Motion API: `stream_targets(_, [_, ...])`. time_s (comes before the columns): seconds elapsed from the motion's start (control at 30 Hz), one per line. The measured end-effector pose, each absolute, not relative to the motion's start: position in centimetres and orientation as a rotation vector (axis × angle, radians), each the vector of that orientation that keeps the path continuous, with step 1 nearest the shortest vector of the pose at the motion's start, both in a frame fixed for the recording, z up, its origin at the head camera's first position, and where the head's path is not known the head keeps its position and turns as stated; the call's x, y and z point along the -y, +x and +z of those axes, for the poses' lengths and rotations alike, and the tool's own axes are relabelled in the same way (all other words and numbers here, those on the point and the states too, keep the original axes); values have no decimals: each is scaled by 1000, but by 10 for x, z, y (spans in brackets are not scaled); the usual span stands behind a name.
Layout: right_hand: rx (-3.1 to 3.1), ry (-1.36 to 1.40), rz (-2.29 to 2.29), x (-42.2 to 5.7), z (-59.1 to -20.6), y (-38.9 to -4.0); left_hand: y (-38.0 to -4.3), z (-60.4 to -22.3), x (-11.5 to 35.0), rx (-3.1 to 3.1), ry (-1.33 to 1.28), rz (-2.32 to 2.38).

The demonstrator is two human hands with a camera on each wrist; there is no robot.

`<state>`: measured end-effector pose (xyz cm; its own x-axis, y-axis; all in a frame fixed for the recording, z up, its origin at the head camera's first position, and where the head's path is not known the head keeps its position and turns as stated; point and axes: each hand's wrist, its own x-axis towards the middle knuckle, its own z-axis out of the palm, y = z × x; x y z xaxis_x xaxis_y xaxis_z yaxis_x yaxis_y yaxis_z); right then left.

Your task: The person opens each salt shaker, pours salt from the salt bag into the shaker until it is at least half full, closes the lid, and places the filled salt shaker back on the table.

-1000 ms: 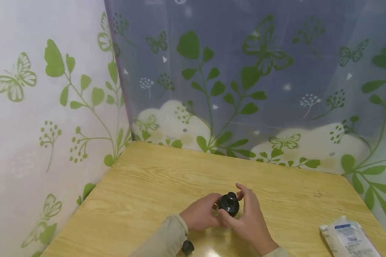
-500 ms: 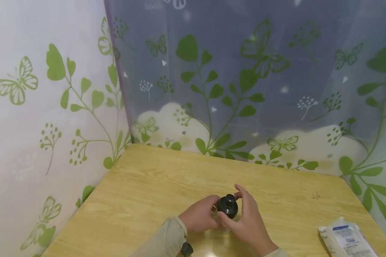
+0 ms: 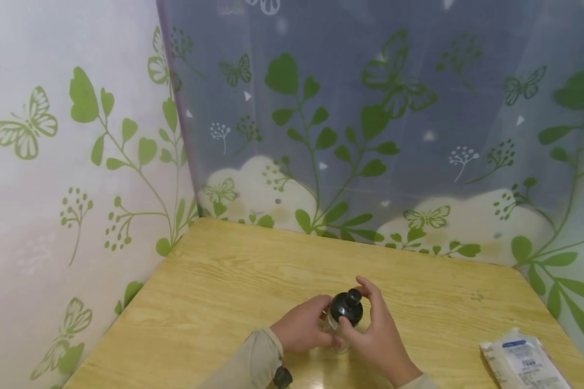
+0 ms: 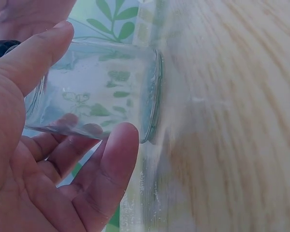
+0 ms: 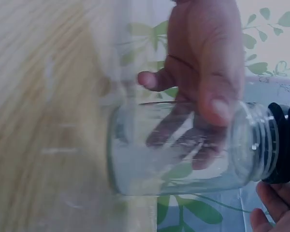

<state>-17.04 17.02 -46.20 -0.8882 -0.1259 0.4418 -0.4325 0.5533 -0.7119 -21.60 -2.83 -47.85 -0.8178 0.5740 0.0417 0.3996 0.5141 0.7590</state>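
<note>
Where two printed panels meet at a corner, we see a pale left panel [image 3: 29, 216] and a blue-grey back panel [image 3: 418, 162], both patterned with green leaves, sprigs and butterflies. Against them stands a yellowish wood-grain tabletop [image 3: 214, 286], its back corners rounded, with a bright patch of reflected light at the near edge.

On and above it we count one clear glass jar [image 5: 183, 150], one black lid [image 3: 345, 310] with a round knob on top, one small black piece [image 3: 283, 377] and one white packet [image 3: 523, 359]. We also count two hands and two light sleeves [image 3: 253, 356].

Our left hand [image 3: 299, 327] holds the jar between thumb and fingers [image 4: 121, 150], gripping its side at the near middle of the tabletop. Our right hand [image 3: 379, 335] pinches the lid at the jar's mouth, thumb on one side and fingers opposite; screw threads show on the neck just beside it. Whether the jar's base touches the wood, we cannot tell.

The small black piece lies beside our left cuff, partly hidden by it. The packet, printed in blue, lies well apart at the right, cut off by the lower edge of the head view.
</note>
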Motion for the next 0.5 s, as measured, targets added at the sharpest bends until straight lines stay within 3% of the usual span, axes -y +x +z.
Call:
stream_targets(0.23, [2441, 322, 1216, -191, -452, -171, -215, -478, 28, -2523, 829, 1165])
stream_targets(0.5, [2834, 103, 983, -257, -452, -181, -217, -483, 28, -2504, 825, 1197])
